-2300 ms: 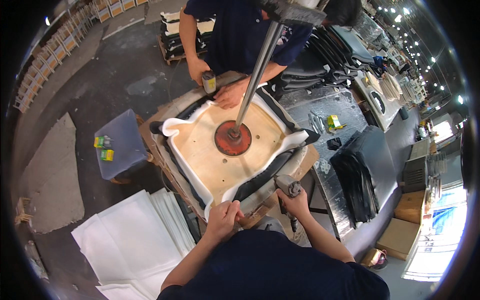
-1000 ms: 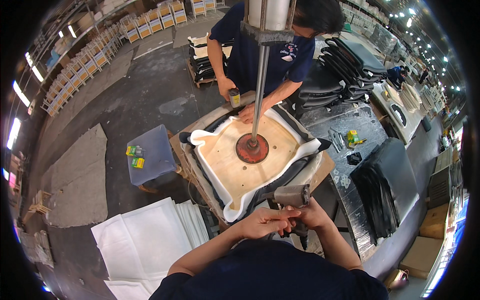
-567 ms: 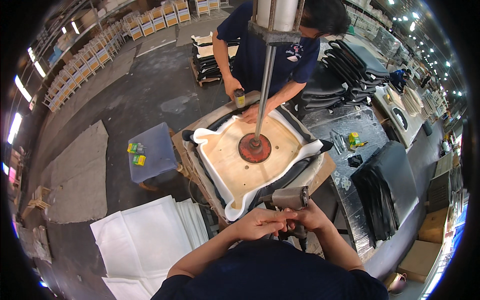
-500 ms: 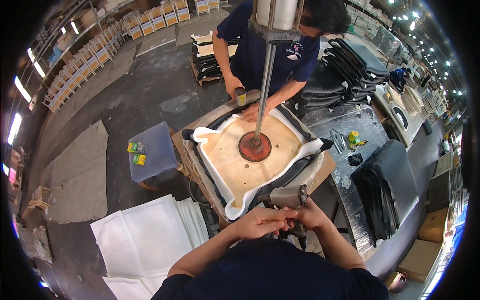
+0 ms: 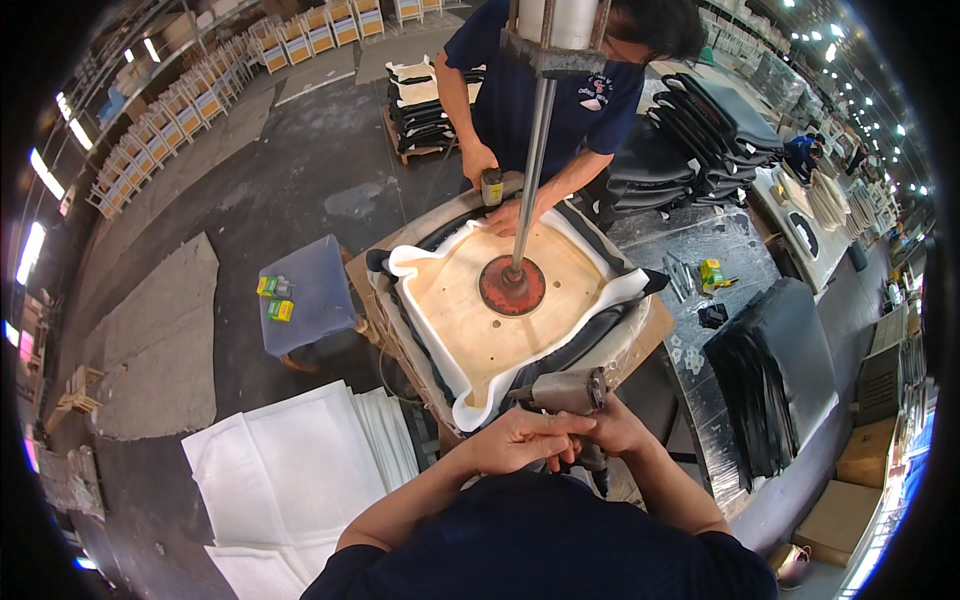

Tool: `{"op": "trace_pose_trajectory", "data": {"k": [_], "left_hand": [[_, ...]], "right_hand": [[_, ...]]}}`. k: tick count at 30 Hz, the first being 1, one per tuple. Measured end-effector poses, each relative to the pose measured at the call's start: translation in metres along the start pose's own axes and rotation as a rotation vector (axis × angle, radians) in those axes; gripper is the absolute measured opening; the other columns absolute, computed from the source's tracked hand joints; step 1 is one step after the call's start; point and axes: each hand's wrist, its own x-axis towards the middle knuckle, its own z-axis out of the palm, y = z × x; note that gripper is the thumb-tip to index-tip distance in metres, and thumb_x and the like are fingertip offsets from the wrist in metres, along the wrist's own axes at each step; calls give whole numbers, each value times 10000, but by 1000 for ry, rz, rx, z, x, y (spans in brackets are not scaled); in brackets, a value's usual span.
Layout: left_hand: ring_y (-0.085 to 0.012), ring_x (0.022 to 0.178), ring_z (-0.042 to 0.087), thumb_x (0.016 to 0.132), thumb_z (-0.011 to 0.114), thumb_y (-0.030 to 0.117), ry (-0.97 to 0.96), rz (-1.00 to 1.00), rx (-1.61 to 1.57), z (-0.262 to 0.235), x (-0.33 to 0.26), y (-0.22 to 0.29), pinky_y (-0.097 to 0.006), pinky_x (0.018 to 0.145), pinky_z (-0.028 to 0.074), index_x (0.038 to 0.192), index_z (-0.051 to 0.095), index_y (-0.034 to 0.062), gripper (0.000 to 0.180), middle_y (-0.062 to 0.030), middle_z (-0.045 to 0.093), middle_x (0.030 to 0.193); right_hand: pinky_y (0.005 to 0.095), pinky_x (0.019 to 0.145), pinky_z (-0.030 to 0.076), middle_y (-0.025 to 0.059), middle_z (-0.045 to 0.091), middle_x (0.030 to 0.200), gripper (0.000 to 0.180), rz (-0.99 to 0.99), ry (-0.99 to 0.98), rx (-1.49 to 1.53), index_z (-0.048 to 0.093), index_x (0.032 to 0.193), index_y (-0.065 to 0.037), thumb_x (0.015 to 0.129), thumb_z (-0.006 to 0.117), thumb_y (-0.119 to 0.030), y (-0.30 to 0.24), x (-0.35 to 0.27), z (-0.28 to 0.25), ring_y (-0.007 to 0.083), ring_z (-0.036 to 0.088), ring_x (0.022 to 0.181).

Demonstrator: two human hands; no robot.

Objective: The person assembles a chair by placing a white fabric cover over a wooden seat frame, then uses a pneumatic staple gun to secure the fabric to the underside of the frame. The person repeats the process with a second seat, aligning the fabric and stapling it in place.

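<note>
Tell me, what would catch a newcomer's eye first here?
Probably the pale wooden seat board at centre, pinned by a round red press plate on a metal rod. Just below, the left hand and right hand meet around a grey staple gun. Opposite, a co-worker leans in.

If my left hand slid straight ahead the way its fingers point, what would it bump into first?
Probably the right hand: the left hand points rightward and already meets it under the grey staple gun. Depth is hard to judge.

The press rod (image 5: 530,170) and its red disc (image 5: 512,285) block the seat board's (image 5: 480,310) centre; a co-worker's hands (image 5: 500,205) crowd its far edge, while its left side lies open.
</note>
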Motion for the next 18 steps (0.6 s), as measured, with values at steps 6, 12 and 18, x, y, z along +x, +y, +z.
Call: {"op": "trace_pose_trajectory", "data": {"k": [6, 12, 18], "left_hand": [[-168, 963, 765, 1103, 639, 102, 675, 34, 324, -38, -48, -29, -335, 871, 601, 1177, 787, -46, 222, -94, 818, 992], [-415, 1566, 444, 1092, 616, 183, 1109, -258, 1129, -85, -83, -100, -462, 1267, 395, 1512, 641, 36, 445, -240, 396, 1731], [-521, 1654, 218, 1098, 601, 198, 1237, -201, 1102, -67, -62, -134, -533, 1356, 234, 1597, 583, 126, 505, -213, 242, 1815]], "right_hand": [[290, 550, 494, 14, 692, 855, 394, 18, 239, -79, 718, 1331, 3, 992, 850, -148, 15, -18, -9, 99, 627, 650], [293, 536, 510, -9, 679, 800, 356, 74, 413, -168, 739, 1203, -7, 954, 894, -210, 52, -45, -34, 93, 619, 607], [300, 546, 538, 17, 714, 855, 479, 36, 462, -163, 727, 1254, -1, 942, 909, -316, 81, -62, -51, 106, 659, 627]]}}
